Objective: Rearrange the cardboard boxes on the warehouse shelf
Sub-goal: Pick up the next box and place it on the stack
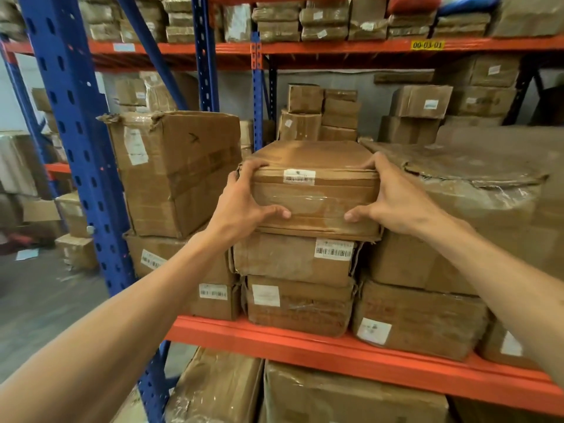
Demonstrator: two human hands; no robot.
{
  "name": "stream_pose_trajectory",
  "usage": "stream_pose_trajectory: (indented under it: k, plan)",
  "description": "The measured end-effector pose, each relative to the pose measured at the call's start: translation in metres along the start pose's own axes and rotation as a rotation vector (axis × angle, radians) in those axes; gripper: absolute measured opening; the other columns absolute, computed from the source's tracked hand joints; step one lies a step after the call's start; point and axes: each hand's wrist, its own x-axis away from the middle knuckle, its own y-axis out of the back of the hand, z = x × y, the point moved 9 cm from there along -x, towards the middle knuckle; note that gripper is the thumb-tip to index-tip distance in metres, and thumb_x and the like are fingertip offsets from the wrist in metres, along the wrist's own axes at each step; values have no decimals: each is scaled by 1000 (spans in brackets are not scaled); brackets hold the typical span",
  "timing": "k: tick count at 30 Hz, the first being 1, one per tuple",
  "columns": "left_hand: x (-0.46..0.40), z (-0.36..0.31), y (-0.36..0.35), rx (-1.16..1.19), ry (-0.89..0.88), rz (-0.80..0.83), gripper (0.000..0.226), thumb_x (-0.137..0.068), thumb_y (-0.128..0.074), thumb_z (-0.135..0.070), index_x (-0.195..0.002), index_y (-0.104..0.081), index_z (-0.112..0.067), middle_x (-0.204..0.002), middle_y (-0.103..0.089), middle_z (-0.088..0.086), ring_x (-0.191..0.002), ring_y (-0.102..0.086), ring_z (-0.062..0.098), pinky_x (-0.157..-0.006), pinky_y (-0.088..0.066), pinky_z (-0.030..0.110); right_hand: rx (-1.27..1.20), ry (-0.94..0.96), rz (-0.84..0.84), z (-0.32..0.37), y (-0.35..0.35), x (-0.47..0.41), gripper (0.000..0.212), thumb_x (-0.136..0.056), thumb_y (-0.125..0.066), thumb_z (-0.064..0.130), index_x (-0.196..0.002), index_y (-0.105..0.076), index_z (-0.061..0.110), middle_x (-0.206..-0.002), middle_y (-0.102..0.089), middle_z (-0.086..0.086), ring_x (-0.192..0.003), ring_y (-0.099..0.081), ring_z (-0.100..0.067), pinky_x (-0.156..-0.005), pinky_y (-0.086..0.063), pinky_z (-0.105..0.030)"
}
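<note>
A flat taped cardboard box point(314, 190) with a barcode label lies on top of a stack of two similar boxes point(293, 261) on the orange shelf beam point(305, 340). My left hand point(244, 203) grips its left front corner, fingers over the top edge and thumb on the front face. My right hand point(393, 199) grips the right front corner the same way. The box rests on the box below it.
A large torn box point(177, 169) stands to the left beside the blue upright point(76, 132). Big plastic-wrapped boxes point(457, 215) fill the right side. Smaller boxes are stacked at the back, more on the shelves above and below.
</note>
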Motion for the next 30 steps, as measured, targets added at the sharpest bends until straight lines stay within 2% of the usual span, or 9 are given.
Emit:
stream_pose_trajectory:
  k: [6,9,11,15,17,19,23,26,30]
  plan:
    - [-10,1,-12,-2,106,93,100,-57,-93,-53,-136,-33,-44,-136,-37,4,-120,-47,26,-108,-43,45,355,-52,50,10,8,-12,89,-50,-97,61,-113,-42,32,-120,-67,-9,-109,-62,-35,-88,-53,-47]
    - [-7,-2,-16,-21,132,125,99,-61,-92,-51,-137,-30,-43,-136,-33,5,-120,-44,27,-110,-40,46,615,-47,10,18,10,-12,87,-54,-91,68,-112,-39,30,-110,-68,-12,-101,-65,-37,-70,-42,-39]
    - [-4,-3,-16,-43,150,142,100,-64,-90,-51,-140,-26,-44,-139,-31,7,-123,-42,29,-112,-37,46,663,-41,9,22,10,-10,90,-57,-89,69,-122,-44,28,-110,-68,-12,-101,-66,-36,-69,-39,-39]
    - [6,-3,-11,-42,156,191,123,-67,-88,-54,-151,1,-51,-154,-20,13,-140,-31,33,-116,-27,49,694,-33,50,27,20,-9,88,-68,-77,78,-137,-48,32,-122,-68,-11,-108,-66,-36,-75,-47,-42]
    - [14,4,10,0,166,58,132,-66,-88,-57,-153,11,-48,-160,-12,13,-147,-17,30,-119,-19,53,721,-54,84,32,27,-9,96,-70,-69,85,-149,-43,37,-143,-57,-13,-119,-62,-38,-87,-52,-47]
    - [23,17,46,-39,222,-191,133,-66,-85,-62,-155,12,-44,-160,-9,13,-148,-9,31,-118,-16,59,691,-73,113,45,31,-15,109,-64,-64,91,-157,-29,45,-155,-44,-17,-129,-56,-42,-98,-50,-53]
    - [44,52,108,-165,395,-553,131,-68,-81,-65,-157,9,-33,-158,-2,19,-146,-4,37,-116,-12,64,404,11,196,107,20,-46,122,-44,-57,102,-150,-9,65,-167,-21,-19,-144,-38,-49,-113,-37,-61]
    - [52,82,137,-131,520,-594,131,-69,-82,-62,-156,11,-35,-158,1,24,-146,-3,43,-116,-14,66,291,154,224,172,-9,-78,121,-43,-58,103,-149,-9,68,-169,-18,-16,-149,-33,-46,-116,-33,-59]
    - [52,122,157,-60,581,-450,135,-69,-84,-59,-156,16,-38,-159,-6,29,-146,-10,46,-114,-19,62,274,270,319,249,-72,-122,117,-50,-64,100,-148,-6,71,-169,-15,-12,-151,-29,-43,-117,-33,-62]
